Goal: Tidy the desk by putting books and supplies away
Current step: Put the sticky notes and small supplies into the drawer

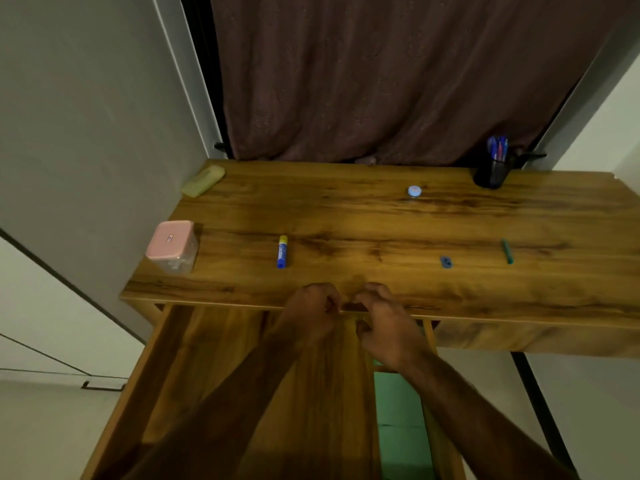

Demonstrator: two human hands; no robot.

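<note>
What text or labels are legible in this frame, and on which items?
None legible.
Pink lid of the clear container: small rectangular sticker, too blurred to read.
Blue and yellow marker: no print can be made out.
Small round blue-rimmed cap: pale mark on top, unreadable.
Green pen, small blue object, black pen cup, yellow-green case: no visible lettering.

Both hands, left hand (313, 311) and right hand (384, 323), curled at desk (346, 216) front edge, over open drawer (207, 358); grip unclear.
</note>
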